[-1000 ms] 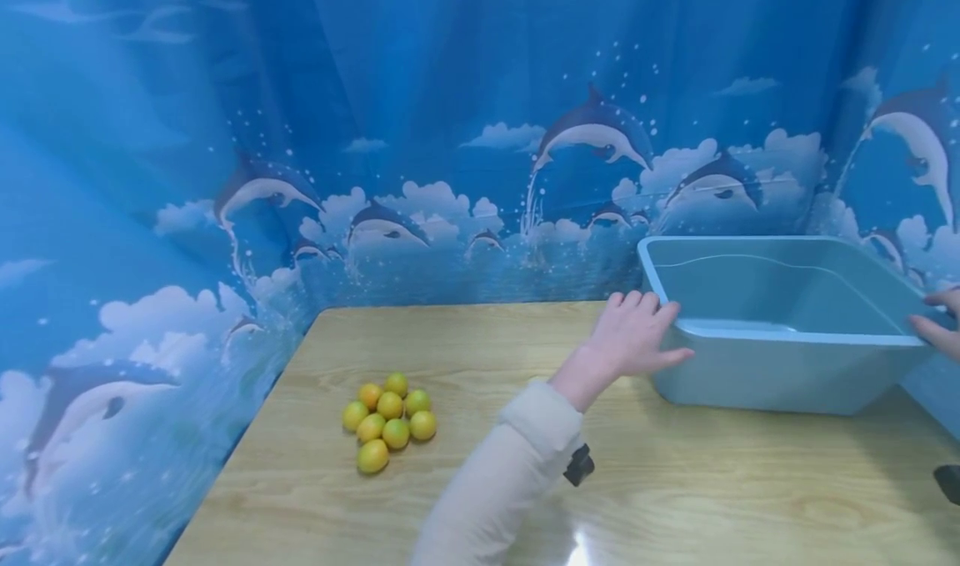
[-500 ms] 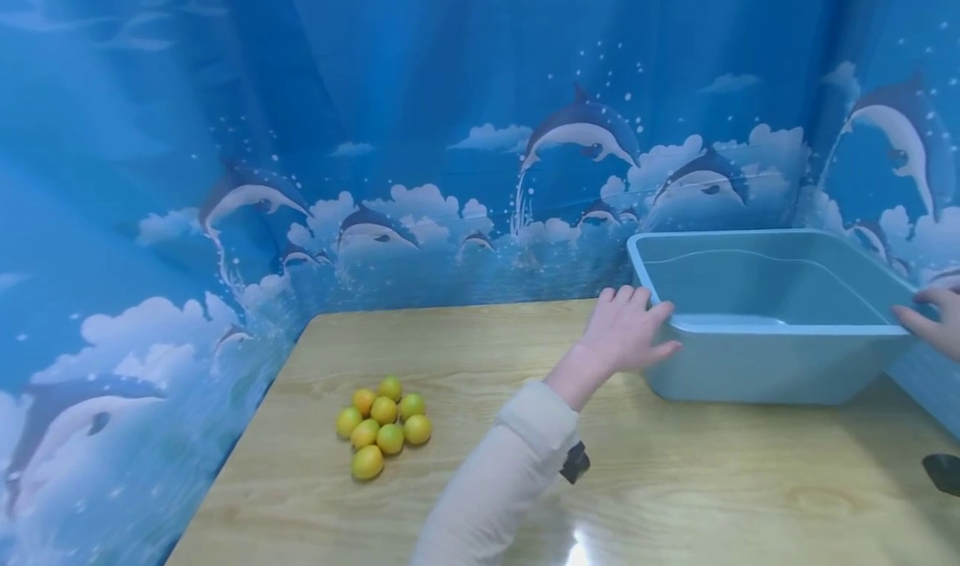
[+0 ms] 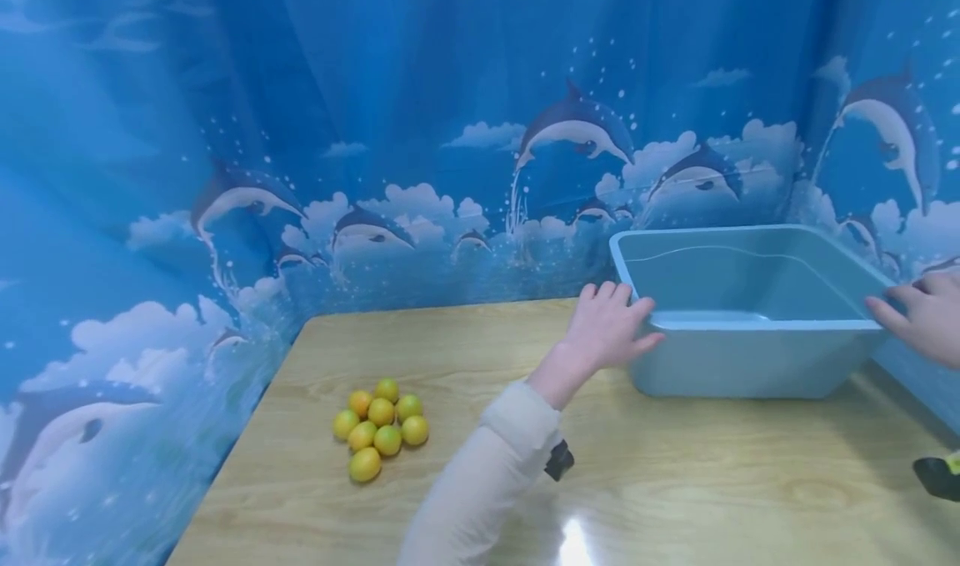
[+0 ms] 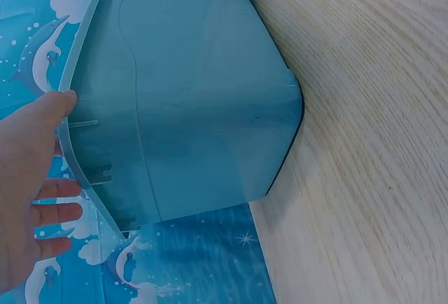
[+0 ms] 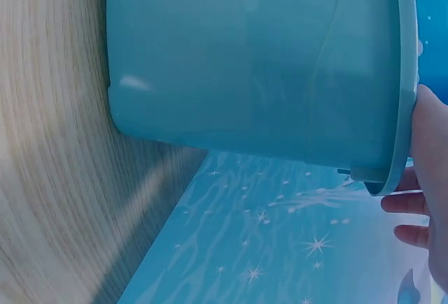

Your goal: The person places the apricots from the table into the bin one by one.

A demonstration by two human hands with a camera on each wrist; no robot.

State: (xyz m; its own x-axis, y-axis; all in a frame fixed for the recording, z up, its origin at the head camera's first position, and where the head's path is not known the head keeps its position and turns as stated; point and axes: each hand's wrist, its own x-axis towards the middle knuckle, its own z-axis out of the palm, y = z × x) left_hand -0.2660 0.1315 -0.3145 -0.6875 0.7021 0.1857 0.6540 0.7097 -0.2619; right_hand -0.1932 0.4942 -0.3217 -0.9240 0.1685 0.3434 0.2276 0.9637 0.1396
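Observation:
A large light-blue plastic tub [image 3: 750,362] stands upright at the table's far right, and no contents show inside it. At its front left corner my left hand [image 3: 609,324] grips the rim; in the left wrist view the thumb [image 4: 64,101] presses the rim while the other fingers extend past its outer side. My right hand [image 3: 926,316] holds the opposite rim at the front right corner. In the right wrist view that hand's thumb lies against the rim, and its fingertips [image 5: 406,202] show just beyond the tub's corner.
Several small yellow-green citrus fruits [image 3: 381,412] lie grouped on the left of the wooden table [image 3: 675,474]. A blue curtain [image 3: 420,116] printed with dolphins hangs close behind the table and along both sides.
Both hands have moved the tub a little to the left, nearer the fruits. The fruits stay put on the table; the head view has shifted slightly. Both hands keep their hold on the rim.

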